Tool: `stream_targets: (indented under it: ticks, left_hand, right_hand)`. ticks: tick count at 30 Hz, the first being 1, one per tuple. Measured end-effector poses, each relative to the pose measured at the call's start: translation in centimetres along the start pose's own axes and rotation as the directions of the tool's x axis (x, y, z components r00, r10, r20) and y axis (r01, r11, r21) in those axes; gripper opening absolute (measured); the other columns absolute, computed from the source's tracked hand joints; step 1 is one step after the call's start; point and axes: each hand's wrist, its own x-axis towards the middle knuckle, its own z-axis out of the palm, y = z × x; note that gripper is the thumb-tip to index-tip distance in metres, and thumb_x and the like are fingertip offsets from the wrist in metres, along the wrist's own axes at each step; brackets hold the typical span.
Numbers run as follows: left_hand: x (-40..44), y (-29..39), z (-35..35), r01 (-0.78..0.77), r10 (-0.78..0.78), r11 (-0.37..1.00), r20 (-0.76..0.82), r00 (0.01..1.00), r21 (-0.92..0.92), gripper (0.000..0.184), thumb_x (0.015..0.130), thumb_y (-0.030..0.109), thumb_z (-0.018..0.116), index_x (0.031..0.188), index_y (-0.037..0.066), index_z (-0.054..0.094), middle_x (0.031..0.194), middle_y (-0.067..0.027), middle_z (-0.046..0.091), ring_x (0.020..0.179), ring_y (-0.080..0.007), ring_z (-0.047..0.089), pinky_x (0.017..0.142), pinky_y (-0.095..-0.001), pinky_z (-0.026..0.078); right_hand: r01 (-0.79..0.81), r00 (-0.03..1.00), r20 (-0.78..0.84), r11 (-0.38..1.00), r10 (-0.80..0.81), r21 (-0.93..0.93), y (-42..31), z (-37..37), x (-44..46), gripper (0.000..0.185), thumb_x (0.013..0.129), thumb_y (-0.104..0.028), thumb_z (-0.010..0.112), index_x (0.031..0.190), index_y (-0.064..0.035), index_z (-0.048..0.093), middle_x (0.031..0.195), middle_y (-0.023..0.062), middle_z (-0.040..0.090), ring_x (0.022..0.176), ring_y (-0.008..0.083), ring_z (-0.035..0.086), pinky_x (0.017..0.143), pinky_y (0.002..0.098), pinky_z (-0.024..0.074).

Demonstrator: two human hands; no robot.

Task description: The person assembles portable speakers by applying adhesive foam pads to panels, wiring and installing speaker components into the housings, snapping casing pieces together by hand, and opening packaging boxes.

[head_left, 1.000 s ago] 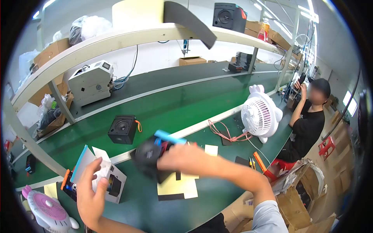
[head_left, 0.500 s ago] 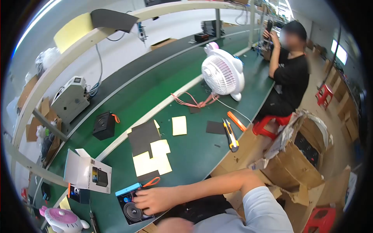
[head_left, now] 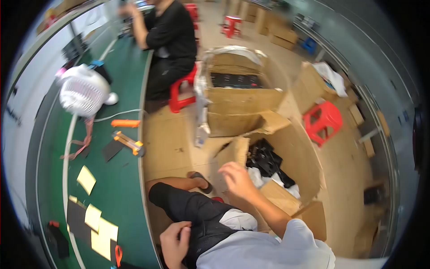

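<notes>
The black bundle [head_left: 264, 157] lies in a cardboard carton [head_left: 304, 170] to the right of my legs, with crumpled white wrapping [head_left: 257, 177] beside it, and I cannot tell what is inside it. In the head view, the only one I have, my gaze has swung from the bench [head_left: 130, 197] down to the floor at my right. Half a second ago my right hand [head_left: 237, 179] was on a speaker at the bench's edge; now it hangs near the carton's left flap, fingers loosely spread and bent, nothing visible in its grasp, and I see no contact with the bundle. My left hand [head_left: 175, 242] is by my dark-clad thigh, fingers curled; its palm is hidden, so I cannot tell whether it holds anything. An orange loop [head_left: 118, 255] shows low on the bench, like the strap seen on that speaker, whose body is nearly all out of frame. I judge that the bench work is paused, since neither hand is there. The yellow sheets [head_left: 101, 244] lie on and around a dark sheet [head_left: 78, 219], with the cutter [head_left: 127, 142] farther along, near the white fan [head_left: 83, 94]. Beyond sits a co-worker [head_left: 172, 31].
</notes>
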Motion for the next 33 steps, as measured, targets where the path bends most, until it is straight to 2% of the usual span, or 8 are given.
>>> stream_targets:
  ticks: [5, 10, 15, 16, 18, 21, 26, 33]
  left_hand:
    - [2.1, -8.0, 0.2, 0.046, -0.045, 0.976, -0.007, 0.999, 0.211, 0.013, 0.095, 0.006, 0.061, 0.096, -0.004, 0.069, 0.080, -0.0128, 0.070, 0.073, -0.0193, 0.065, 0.072, -0.0317, 0.052]
    - [3.3, -17.2, -0.5, 0.190, -0.221, 0.820, -0.007, 0.975, 0.539, 0.026, 0.100, 0.023, 0.060, 0.105, 0.000, 0.070, 0.109, -0.0217, 0.071, 0.101, -0.0412, 0.067, 0.090, -0.0443, 0.052]
    - [8.5, -14.7, 6.9, 0.224, -0.241, 0.861, -0.022, 0.970, 0.457, 0.032, 0.099, 0.028, 0.060, 0.115, 0.001, 0.067, 0.112, -0.0217, 0.070, 0.103, -0.0429, 0.065, 0.090, -0.0473, 0.052]
    - [9.7, -19.5, 8.7, 0.212, -0.209, 0.952, -0.034, 0.977, 0.221, 0.021, 0.095, 0.009, 0.061, 0.111, -0.004, 0.063, 0.103, -0.0156, 0.067, 0.091, -0.0262, 0.066, 0.083, -0.0334, 0.051]
    - [15.4, -12.5, 15.5, -0.062, -0.012, 0.867, 0.146, 0.989, 0.494, 0.046, 0.087, 0.010, 0.065, 0.127, -0.005, 0.051, 0.130, -0.0291, 0.051, 0.117, -0.0454, 0.054, 0.103, -0.0457, 0.042]
    - [19.4, -12.7, 22.2, -0.031, 0.023, 0.760, 0.020, 1.000, 0.649, 0.038, 0.086, 0.018, 0.064, 0.110, -0.006, 0.049, 0.136, -0.0373, 0.034, 0.129, -0.0518, 0.037, 0.112, -0.0553, 0.029]
    - [20.3, -14.2, 22.3, -0.111, 0.022, 0.835, 0.170, 0.985, 0.538, 0.038, 0.085, 0.025, 0.064, 0.106, -0.002, 0.047, 0.135, -0.0336, 0.031, 0.130, -0.0489, 0.033, 0.112, -0.0596, 0.021]
    - [20.7, -15.1, 22.7, -0.149, 0.074, 0.823, 0.157, 0.985, 0.548, 0.044, 0.091, 0.039, 0.060, 0.102, -0.001, 0.045, 0.130, -0.0315, 0.031, 0.126, -0.0431, 0.033, 0.110, -0.0576, 0.021]
  right_hand:
    - [-0.442, 0.837, -0.432, 0.880, 0.336, -0.171, 10.8, -7.0, -6.2, 0.015, 0.087, -0.007, 0.063, 0.100, -0.0013, 0.068, 0.101, 0.0189, 0.068, 0.097, 0.0387, 0.065, 0.086, 0.0438, 0.0520]
    - [-0.845, 0.523, -0.220, 0.468, 0.823, -0.260, 30.9, -8.1, -15.3, 0.032, 0.080, -0.027, 0.071, 0.100, -0.0018, 0.073, 0.103, 0.0264, 0.071, 0.103, 0.0409, 0.069, 0.091, 0.0460, 0.0544]
    - [-0.903, 0.391, -0.156, 0.345, 0.907, -0.256, 40.3, -4.2, -14.9, 0.038, 0.081, -0.025, 0.072, 0.108, 0.0019, 0.067, 0.108, 0.0280, 0.069, 0.103, 0.0429, 0.067, 0.093, 0.0483, 0.0544]
    - [-0.851, 0.463, -0.122, 0.402, 0.878, -0.338, 41.1, -3.1, -13.8, 0.040, 0.082, -0.021, 0.070, 0.112, 0.0029, 0.063, 0.113, 0.0298, 0.066, 0.106, 0.0440, 0.066, 0.094, 0.0492, 0.0541]
    - [-0.733, 0.548, 0.031, 0.498, 0.836, -0.464, 43.0, -0.3, -11.8, 0.042, 0.082, -0.016, 0.068, 0.119, 0.0036, 0.059, 0.119, 0.0302, 0.063, 0.110, 0.0451, 0.064, 0.096, 0.0497, 0.0532]
    - [-0.693, 0.491, 0.354, 0.603, 0.796, -0.394, 47.0, 5.3, -9.5, 0.059, 0.079, -0.014, 0.074, 0.132, 0.0022, 0.055, 0.131, 0.0275, 0.057, 0.121, 0.0443, 0.059, 0.101, 0.0462, 0.0523]
    - [-0.836, 0.286, 0.067, 0.283, 0.956, -0.469, 48.8, 9.8, -6.4, 0.128, 0.069, -0.052, 0.088, 0.158, 0.0035, 0.015, 0.163, 0.0269, 0.021, 0.152, 0.0409, 0.023, 0.121, 0.0504, 0.0293]
    - [-0.865, 0.238, -0.183, 0.122, 0.954, -0.488, 49.3, 15.3, -6.3, 0.139, 0.062, -0.047, 0.093, 0.160, 0.0004, 0.007, 0.165, 0.0276, 0.013, 0.154, 0.0432, 0.014, 0.123, 0.0576, 0.0167]
